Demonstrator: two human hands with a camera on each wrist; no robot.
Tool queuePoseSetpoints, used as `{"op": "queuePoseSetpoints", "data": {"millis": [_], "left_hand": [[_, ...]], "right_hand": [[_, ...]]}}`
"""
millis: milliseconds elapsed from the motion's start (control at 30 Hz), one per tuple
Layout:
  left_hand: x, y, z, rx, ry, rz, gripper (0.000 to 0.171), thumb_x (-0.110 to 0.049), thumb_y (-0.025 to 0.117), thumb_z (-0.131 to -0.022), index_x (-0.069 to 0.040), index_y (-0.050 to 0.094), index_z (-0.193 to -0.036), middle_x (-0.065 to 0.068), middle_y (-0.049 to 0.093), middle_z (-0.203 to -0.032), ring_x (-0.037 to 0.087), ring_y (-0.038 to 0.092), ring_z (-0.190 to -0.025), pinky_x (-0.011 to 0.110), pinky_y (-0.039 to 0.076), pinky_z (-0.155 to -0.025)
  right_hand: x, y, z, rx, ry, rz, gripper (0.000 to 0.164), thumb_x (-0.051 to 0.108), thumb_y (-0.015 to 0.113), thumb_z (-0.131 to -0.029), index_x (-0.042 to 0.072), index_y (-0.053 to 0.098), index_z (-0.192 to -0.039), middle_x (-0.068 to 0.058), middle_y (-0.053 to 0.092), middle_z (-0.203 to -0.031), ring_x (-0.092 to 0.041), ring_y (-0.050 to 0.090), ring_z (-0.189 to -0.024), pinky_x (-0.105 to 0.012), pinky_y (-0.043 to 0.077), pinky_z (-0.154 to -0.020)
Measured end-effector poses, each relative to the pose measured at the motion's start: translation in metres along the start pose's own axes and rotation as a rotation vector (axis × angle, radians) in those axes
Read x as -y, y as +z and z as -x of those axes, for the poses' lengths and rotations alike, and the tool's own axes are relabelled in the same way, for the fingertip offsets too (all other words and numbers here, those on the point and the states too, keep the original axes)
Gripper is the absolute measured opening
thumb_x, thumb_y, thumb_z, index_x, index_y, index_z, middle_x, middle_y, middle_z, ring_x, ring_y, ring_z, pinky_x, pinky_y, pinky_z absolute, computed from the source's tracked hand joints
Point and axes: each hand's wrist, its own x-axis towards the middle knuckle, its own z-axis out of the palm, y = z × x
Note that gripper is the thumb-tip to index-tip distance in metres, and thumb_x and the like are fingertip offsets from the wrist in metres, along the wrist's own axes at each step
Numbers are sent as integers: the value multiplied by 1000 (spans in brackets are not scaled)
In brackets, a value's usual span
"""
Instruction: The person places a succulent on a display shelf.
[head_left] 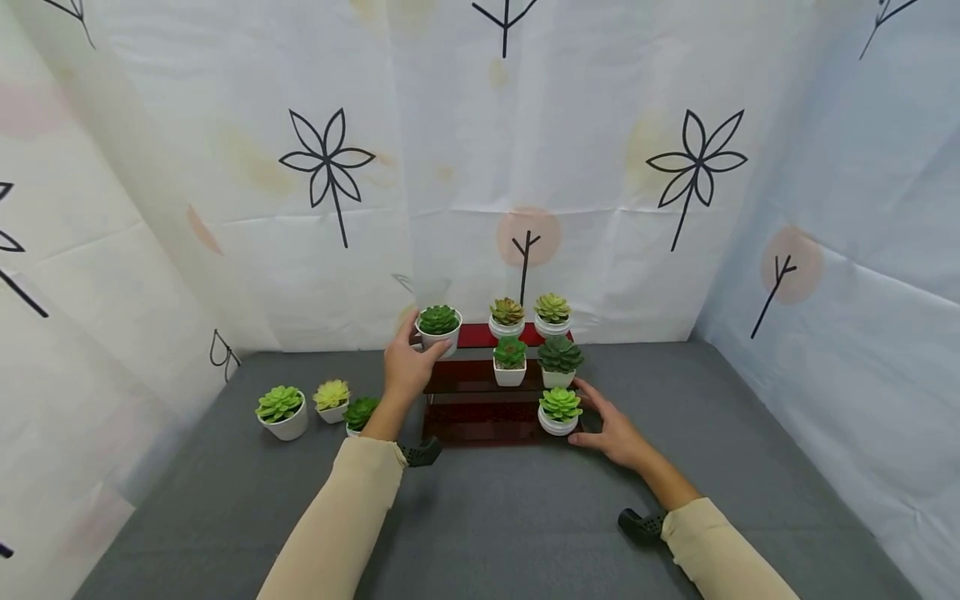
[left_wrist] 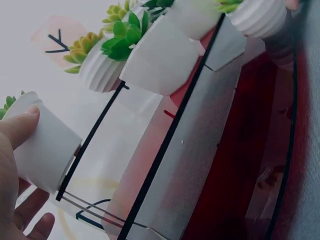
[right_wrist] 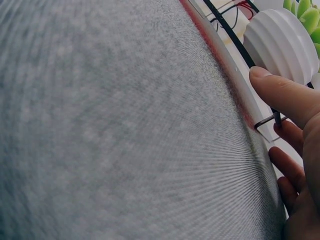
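Observation:
At the left end of the top tier of a three-tier dark red display stand (head_left: pixel 472 423), my left hand (head_left: pixel 407 363) grips a potted succulent (head_left: pixel 438 327) in a smooth white pot. In the left wrist view the thumb lies along the side of this pot (left_wrist: pixel 42 142), and its base is at the tier's black edge. My right hand (head_left: pixel 613 429) holds the stand's right end at the lowest tier, beside a bright green succulent in a ribbed white pot (head_left: pixel 558 422). The right wrist view shows the thumb on the black edge and a fingertip by the wire leg (right_wrist: pixel 267 121).
Two succulents in ribbed pots (head_left: pixel 507 317) stand on the top tier, and two in angular pots (head_left: pixel 510 375) on the middle one. Left of the stand, on the grey table (head_left: pixel 510 525), are a large succulent (head_left: pixel 288 417), a yellow-green one (head_left: pixel 332 400) and a partly hidden one (head_left: pixel 362 412).

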Motion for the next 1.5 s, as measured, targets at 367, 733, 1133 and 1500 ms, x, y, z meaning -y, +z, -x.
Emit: {"op": "queuePoseSetpoints", "data": {"millis": [367, 733, 1133, 1500], "left_hand": [[-8, 7, -12, 53, 20, -69, 76, -23, 78, -84, -8, 40, -148, 20, 47, -130, 31, 54, -101, 46, 49, -85], [-12, 16, -16, -3, 37, 0, 70, -10, 79, -82, 0, 45, -143, 22, 51, -121, 31, 60, -97, 44, 52, -80], [-15, 19, -17, -28, 4, 21, 65, -6, 76, -85, -2, 46, -142, 19, 52, -121, 31, 61, -100, 43, 52, -81], [-14, 21, -18, -89, -17, 38, 58, -4, 71, -88, -4, 48, -141, 19, 54, -122, 32, 61, -98, 43, 53, -82]], "right_hand": [[-1, 0, -1, 8, 9, 15, 94, 23, 81, -81, 12, 25, -155, -24, 49, -138, -44, 39, -130, -69, 27, -100], [2, 1, 1, 6, 24, 24, 92, 19, 80, -82, 11, 24, -155, -26, 48, -139, -45, 39, -130, -69, 28, -99], [9, 2, 1, 1, 17, 20, 91, 14, 79, -82, 7, 24, -154, -28, 48, -137, -46, 39, -130, -69, 28, -99], [-1, 1, 0, 12, -5, -6, 92, 21, 80, -82, 10, 25, -155, -25, 49, -137, -45, 41, -129, -69, 29, -98]]}}
